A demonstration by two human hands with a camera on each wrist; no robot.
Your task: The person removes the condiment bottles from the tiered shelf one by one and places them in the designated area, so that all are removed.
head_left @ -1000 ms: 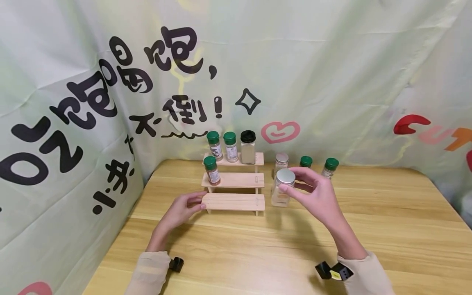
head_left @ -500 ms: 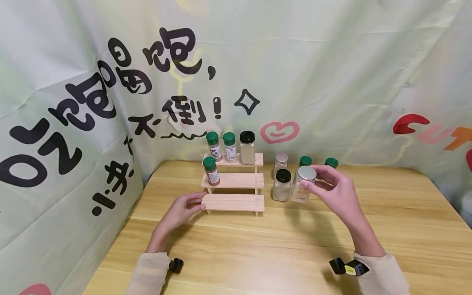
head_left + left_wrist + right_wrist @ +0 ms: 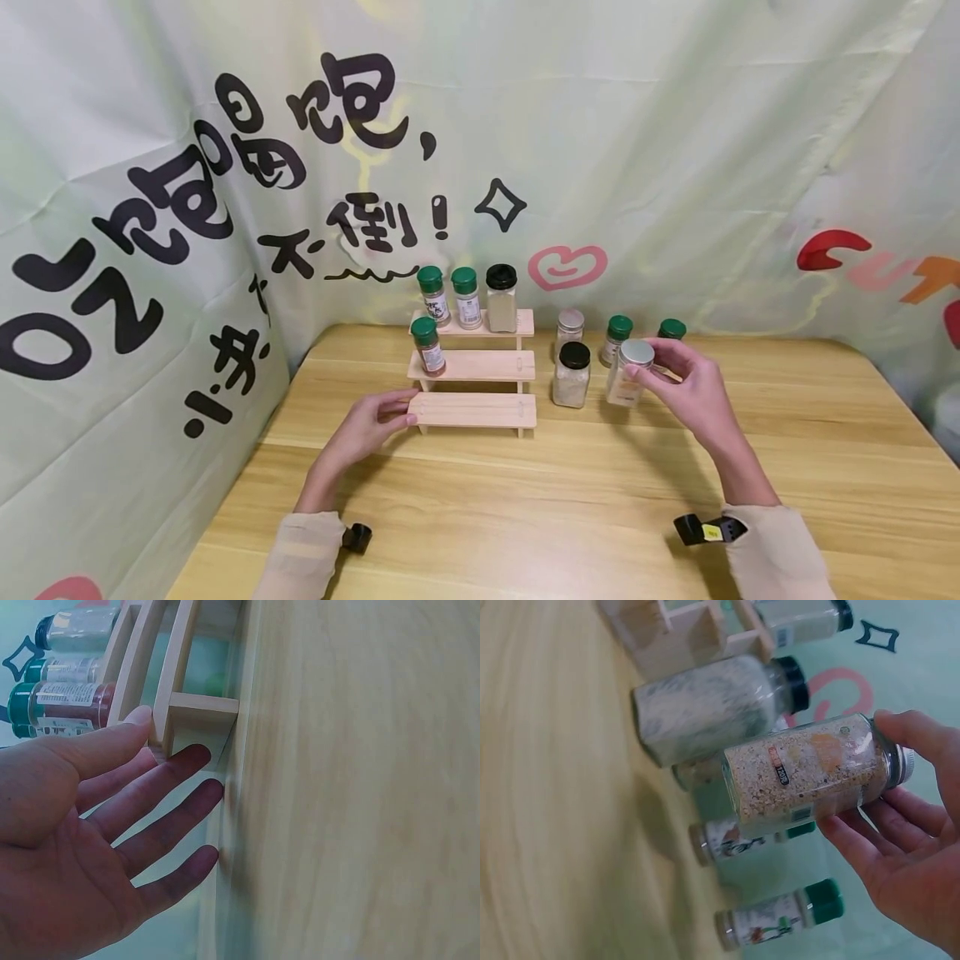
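Note:
My right hand [image 3: 686, 387] pinches a clear square spice jar [image 3: 626, 379] by the neck, just under its silver lid. In the right wrist view the jar holds pale coarse grains, and it hangs above the tabletop. On the left, my left hand [image 3: 371, 429] holds the end of the lowest step of a three-step wooden spice rack [image 3: 472, 410] between thumb and index finger; its other fingers [image 3: 172, 829] stretch out loosely. Two green-capped spice bottles [image 3: 466, 300] and a black-capped jar [image 3: 502, 300] stand on the top step. One green-capped bottle [image 3: 427, 346] stands on the middle step.
Right of the rack, a black-lidded square jar [image 3: 572, 375] stands in front of a silver-lidded jar [image 3: 570, 329]. Two more green-capped bottles [image 3: 618, 333] stand behind the held jar, one partly hidden by my right hand. A printed cloth [image 3: 675, 150] hangs behind the table.
My right hand has carried the silver-lidded jar to the right, away from the rack, uncovering the black-lidded jar behind it. My left hand has stayed at the rack's end.

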